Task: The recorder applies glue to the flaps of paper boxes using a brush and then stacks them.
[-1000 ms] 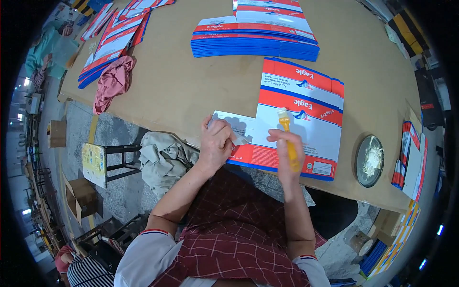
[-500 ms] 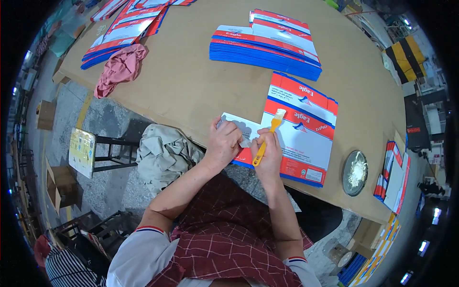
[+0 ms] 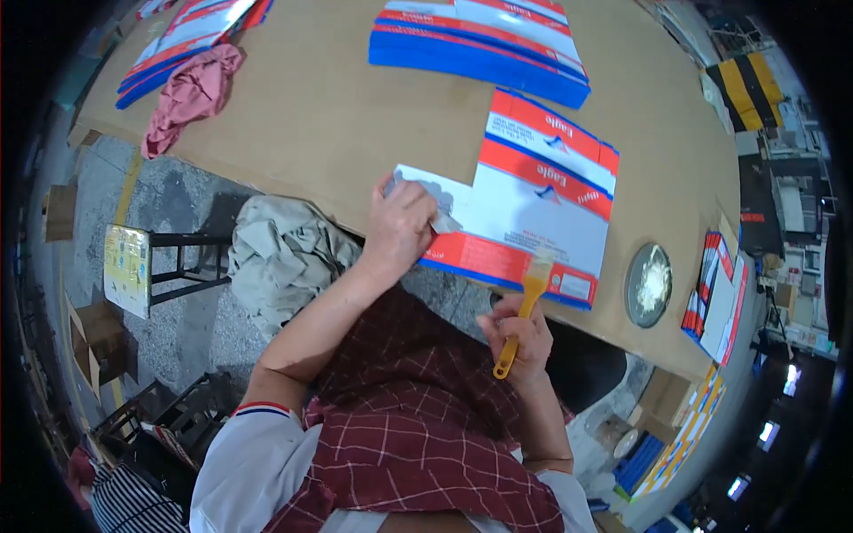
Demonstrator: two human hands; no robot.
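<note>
A flattened red, white and blue carton blank point(image 3: 533, 204) lies on the brown table point(image 3: 338, 115) at its near edge. My left hand point(image 3: 402, 224) presses down on the blank's white flap at its left end. My right hand point(image 3: 520, 333) grips the yellow handle of a small brush point(image 3: 526, 298), and the bristles rest at the blank's red near strip. A round metal dish of white paste point(image 3: 648, 285) sits to the right of the blank.
A stack of the same blue-edged blanks point(image 3: 480, 40) lies at the far side, another stack point(image 3: 191, 35) at the far left beside a pink cloth point(image 3: 187, 93). More blanks point(image 3: 715, 298) stand at the right edge. A grey cloth-covered stool point(image 3: 280, 253) is below the table.
My right hand has drawn the brush back from the middle of the blank to its near edge. My left hand stays on the white flap.
</note>
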